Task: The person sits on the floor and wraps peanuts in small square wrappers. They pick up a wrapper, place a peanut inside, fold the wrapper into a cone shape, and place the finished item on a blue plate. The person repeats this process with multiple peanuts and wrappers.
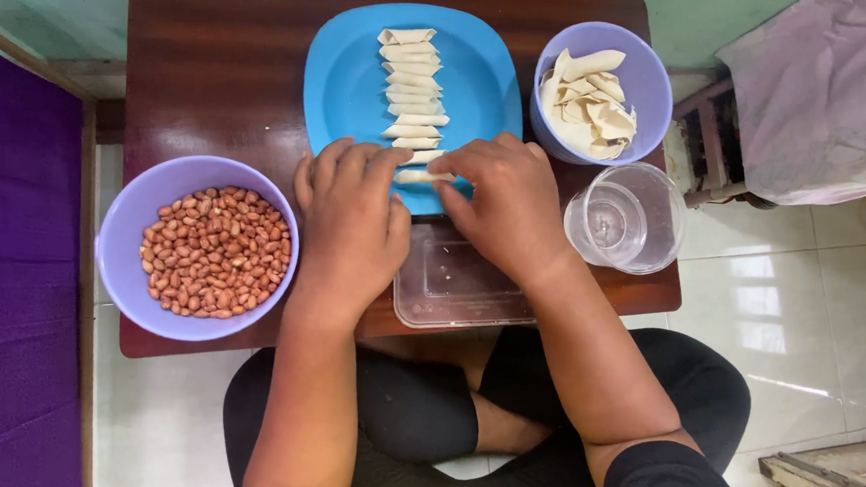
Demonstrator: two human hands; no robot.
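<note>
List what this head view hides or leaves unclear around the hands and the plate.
- Nearest roll: its ends are covered by the left hand and right hand.
- Clear tray: partly under both wrists; contents unclear.
- Roll fillings: wrapped, unseen.
- Purple bowl of wrappers: lower pieces buried.
- Clear cup: whether it holds liquid is unclear.

Blue plate (347, 88); lilac bowls (122, 245); red-brown peanuts (214, 252); cream rolls (412, 92).

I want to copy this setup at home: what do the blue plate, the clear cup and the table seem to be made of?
Blue plate: likely plastic, smooth with a soft sheen. Clear cup: probably thin plastic, see-through with a glossy rim. Table: dark reddish wood or wood-look laminate, with visible grain and a polished finish.
</note>
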